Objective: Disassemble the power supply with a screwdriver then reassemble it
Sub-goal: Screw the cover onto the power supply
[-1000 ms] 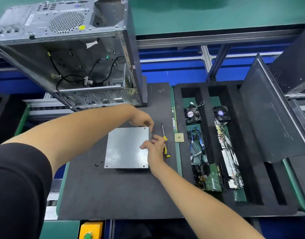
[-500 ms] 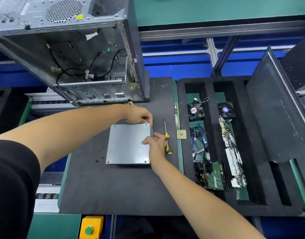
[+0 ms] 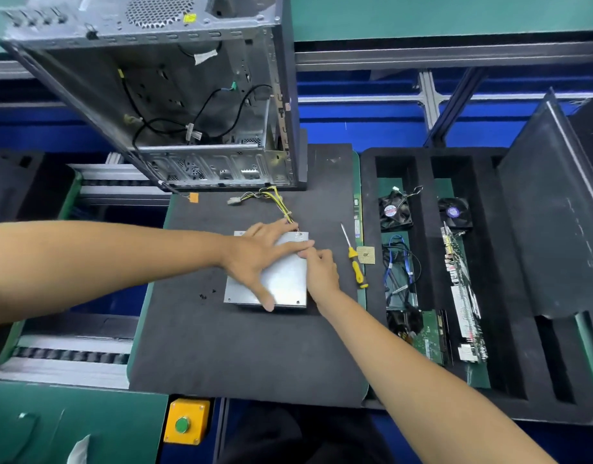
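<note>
**Camera arrangement: single head-worn view**

One wide-angle view is taken from the person's head, directed forward and steeply downward at close range. The black foam mat point(image 3: 221, 346) is centred, the open computer case point(image 3: 187, 105) is seen at the far edge, and straight lines are bowed toward the margins. No second view is provided.

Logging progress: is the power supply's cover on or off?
On. The flat metal cover sits across the power supply's top under the left hand; the screwdriver lies unused beside it.
</note>
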Action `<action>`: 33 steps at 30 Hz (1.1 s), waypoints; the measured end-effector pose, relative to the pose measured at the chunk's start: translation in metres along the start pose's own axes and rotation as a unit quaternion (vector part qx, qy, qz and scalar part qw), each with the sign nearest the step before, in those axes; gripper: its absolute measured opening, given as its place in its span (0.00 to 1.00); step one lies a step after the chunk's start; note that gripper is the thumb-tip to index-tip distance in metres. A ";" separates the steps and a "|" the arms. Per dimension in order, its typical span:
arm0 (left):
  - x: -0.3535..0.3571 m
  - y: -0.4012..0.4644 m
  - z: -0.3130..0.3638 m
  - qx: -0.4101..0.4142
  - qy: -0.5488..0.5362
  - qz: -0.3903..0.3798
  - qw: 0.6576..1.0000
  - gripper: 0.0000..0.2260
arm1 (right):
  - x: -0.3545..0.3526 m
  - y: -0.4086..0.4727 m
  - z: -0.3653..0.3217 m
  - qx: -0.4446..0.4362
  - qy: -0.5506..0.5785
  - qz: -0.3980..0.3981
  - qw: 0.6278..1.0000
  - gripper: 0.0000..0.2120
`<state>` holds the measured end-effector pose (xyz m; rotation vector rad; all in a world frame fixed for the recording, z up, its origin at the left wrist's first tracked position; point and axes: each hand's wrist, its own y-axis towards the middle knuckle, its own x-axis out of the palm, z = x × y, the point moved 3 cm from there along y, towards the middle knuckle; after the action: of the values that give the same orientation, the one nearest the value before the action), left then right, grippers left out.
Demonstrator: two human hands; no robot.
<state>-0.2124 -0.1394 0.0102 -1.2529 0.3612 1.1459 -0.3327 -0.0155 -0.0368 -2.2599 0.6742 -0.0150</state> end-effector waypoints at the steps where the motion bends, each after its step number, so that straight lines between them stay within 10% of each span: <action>1: 0.005 -0.001 0.004 -0.001 0.010 0.019 1.000 0.62 | -0.002 0.001 -0.001 -0.008 -0.014 -0.006 1.000 0.09; 10: 0.032 0.006 0.015 -0.044 0.062 0.098 0.992 0.66 | -0.003 0.010 0.009 -0.011 -0.155 -0.024 0.988 0.18; 15: 0.030 0.009 0.013 -0.043 0.069 0.108 0.991 0.58 | -0.049 0.014 0.002 -0.221 -0.272 0.282 0.893 0.19; 25: 0.030 0.009 0.018 -0.040 0.083 0.128 0.987 0.52 | -0.060 0.030 0.009 -0.194 -0.470 0.230 0.830 0.10; 30: 0.030 -0.006 0.011 -0.062 -0.015 0.226 0.972 0.47 | -0.039 0.019 0.009 -0.098 -0.112 0.128 0.981 0.08; 33: 0.042 -0.024 0.003 -0.294 -0.192 0.388 0.852 0.48 | -0.028 0.011 0.010 -0.055 -0.043 0.056 0.996 0.10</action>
<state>-0.1746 -0.1142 -0.0073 -1.3836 0.2121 2.2969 -0.3595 -0.0019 -0.0459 -2.3106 0.7699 0.1774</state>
